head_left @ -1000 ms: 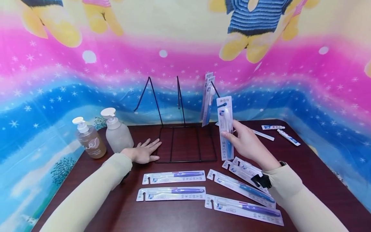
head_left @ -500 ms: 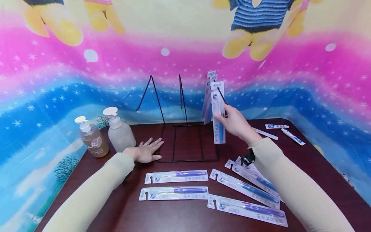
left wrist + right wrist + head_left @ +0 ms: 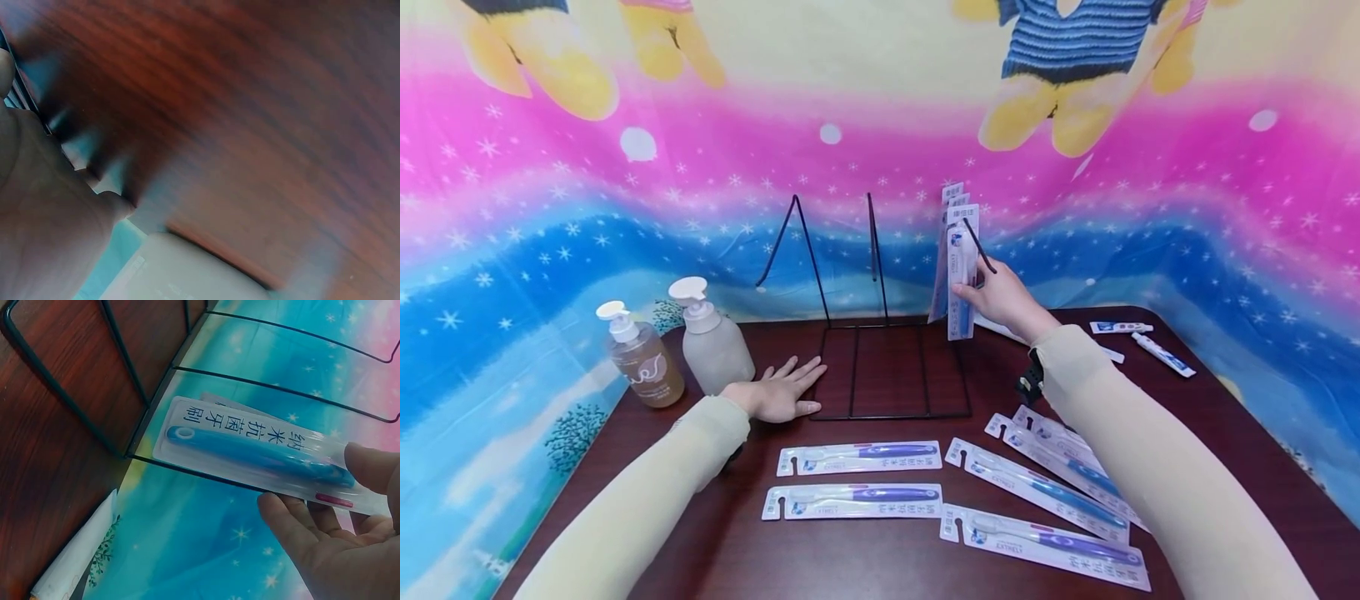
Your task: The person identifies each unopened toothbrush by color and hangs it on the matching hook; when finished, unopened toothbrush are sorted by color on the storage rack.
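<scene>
My right hand (image 3: 1009, 300) pinches a packaged toothbrush (image 3: 961, 275) by its edges, the package upright at the right hook of a black wire rack (image 3: 887, 417). The hook's arm passes in front of the package top. In the right wrist view the toothbrush (image 3: 250, 453) shows a blue handle, with thumb and fingers of the hand (image 3: 331, 547) on its sides. Other packages (image 3: 941, 275) hang behind it, mostly hidden. My left hand (image 3: 781, 393) lies with fingers spread on the table, touching the rack base's left side. The left wrist view shows that hand (image 3: 50, 212) in shadow.
Several packaged toothbrushes, such as a purple one (image 3: 853, 502) and a blue one (image 3: 1041, 487), lie on the table's front half. Two pump bottles, one amber (image 3: 647, 371) and one whitish (image 3: 715, 350), stand left. Small toothpaste tubes (image 3: 1163, 354) lie at right. Printed cloth backs the table.
My right hand has carried the toothbrush package leftward and back, so its top now sits on the rack's right hook. My left hand has stayed on the rack base.
</scene>
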The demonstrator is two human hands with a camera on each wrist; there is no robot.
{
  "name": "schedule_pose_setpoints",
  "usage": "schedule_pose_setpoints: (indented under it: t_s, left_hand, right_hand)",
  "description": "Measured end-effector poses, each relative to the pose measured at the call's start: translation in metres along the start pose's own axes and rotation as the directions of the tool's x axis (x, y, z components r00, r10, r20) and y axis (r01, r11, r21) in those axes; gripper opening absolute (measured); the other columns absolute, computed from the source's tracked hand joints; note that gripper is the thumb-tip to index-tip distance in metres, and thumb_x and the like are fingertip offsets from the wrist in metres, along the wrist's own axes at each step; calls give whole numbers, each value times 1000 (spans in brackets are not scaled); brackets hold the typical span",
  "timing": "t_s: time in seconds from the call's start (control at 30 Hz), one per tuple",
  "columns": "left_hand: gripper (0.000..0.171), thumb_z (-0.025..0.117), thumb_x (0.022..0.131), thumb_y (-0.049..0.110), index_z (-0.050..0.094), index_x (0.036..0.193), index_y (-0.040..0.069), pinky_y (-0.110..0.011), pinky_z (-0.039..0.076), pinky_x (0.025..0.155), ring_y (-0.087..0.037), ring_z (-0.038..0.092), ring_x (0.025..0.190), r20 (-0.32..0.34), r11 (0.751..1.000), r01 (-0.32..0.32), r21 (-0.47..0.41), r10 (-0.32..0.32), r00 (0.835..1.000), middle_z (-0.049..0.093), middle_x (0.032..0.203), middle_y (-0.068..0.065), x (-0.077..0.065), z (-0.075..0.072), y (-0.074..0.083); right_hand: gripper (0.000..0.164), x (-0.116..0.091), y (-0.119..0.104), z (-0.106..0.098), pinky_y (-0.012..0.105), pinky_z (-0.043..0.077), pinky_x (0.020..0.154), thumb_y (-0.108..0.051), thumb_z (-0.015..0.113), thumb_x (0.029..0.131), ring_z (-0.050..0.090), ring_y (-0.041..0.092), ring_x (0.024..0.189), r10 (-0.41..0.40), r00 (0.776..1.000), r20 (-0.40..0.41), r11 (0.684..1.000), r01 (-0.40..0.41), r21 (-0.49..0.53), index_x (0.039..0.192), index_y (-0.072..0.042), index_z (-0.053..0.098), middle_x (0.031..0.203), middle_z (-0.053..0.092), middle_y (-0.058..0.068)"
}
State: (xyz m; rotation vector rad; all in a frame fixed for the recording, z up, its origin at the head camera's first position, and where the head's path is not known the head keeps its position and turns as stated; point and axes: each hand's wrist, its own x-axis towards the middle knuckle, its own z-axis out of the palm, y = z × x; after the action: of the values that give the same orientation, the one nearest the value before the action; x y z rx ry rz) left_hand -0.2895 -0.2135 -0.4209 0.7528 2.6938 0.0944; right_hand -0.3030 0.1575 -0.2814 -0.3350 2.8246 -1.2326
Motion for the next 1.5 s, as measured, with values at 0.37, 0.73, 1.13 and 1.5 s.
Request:
schedule_pose_setpoints:
  t_s: [0.37,0.73,1.13,1.5]
  left_hand:
    - [73,38,93,54,9,149,17,-62,5,102,-37,-1,137,4,1000,-6,-14,6,1000,-1,154,-3,0,-1,3]
    - [72,39,94,52,9,149,18,-62,6,102,-37,-1,137,9,1000,-1,-23,1,1000,-1,154,-2,-2,0,2]
    - [71,38,94,52,9,149,17,-63,8,101,-38,-1,137,-3,1000,-10,-18,10,1000,-1,154,-3,-3,2,2]
    - [72,37,93,54,6,149,21,-60,8,103,-36,-2,137,12,1000,-5,-1,5,1000,-3,154,-1,-2,1,0]
  right_hand:
    - [54,2,2,-4,48,39,91,-30,59,91,50,28,112,40,999,-5,999,-39,34,138,-16,38,120,52,12]
    - [39,-19,23,-18,43,42,80,-28,59,90,52,27,95,49,995,87,994,-40,-106,123,-10,47,105,55,12]
    - [27,-127,112,-23,34,46,65,-24,67,85,54,14,73,66,967,245,899,48,-435,107,-11,61,85,59,-1]
    - [48,-170,149,-12,40,46,68,-34,75,75,52,17,77,110,985,131,866,-30,-499,113,-7,61,89,59,2]
